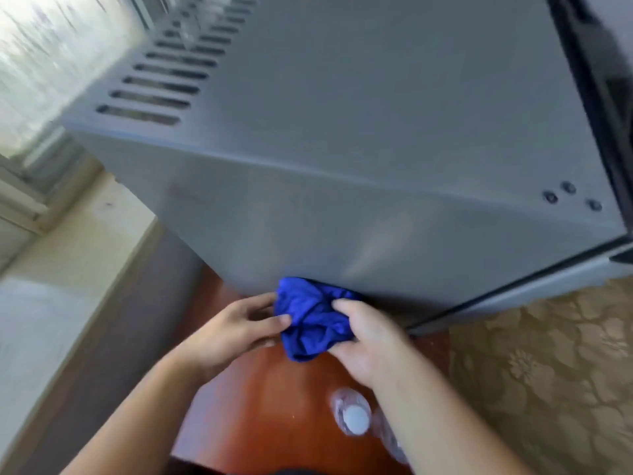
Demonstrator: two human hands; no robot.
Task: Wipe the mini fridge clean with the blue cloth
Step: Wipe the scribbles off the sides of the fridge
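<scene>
A: Where's the cloth (pixel 310 320)?

B: Bunched between both hands, low against the side wall of the fridge (pixel 359 207), right at its bottom edge. The top of the wad looks to touch the grey panel.

A: How are the hands set?

B: The left hand (pixel 233 332) pinches the cloth's left edge between thumb and fingers. The right hand (pixel 368 337) is closed over the right side, fingers curled into the folds.

A: How will it handle?

B: Soft, limp and light, I'd judge; it crumples freely. Best gathered into a pad in one palm so a flat face meets the panel. The fridge is the opposite: a stiff, smooth metal box, probably heavy enough to stay put under a wipe.

A: What's around it?

B: The fridge sits on a reddish wooden table (pixel 260 413). Near the right forearm stands a clear bottle (pixel 352 416) with a white cap, close enough that a wide sweep could knock it. Vent slots (pixel 150 94) run along the top's far edge, and three screws (pixel 570 197) sit near the door side. To the right there's patterned flooring (pixel 548 371); to the left, a pale sill, blurred.

A: Anything blocking the wipe?

B: Not on the panel itself. Only the bottle crowds the elbow.
</scene>
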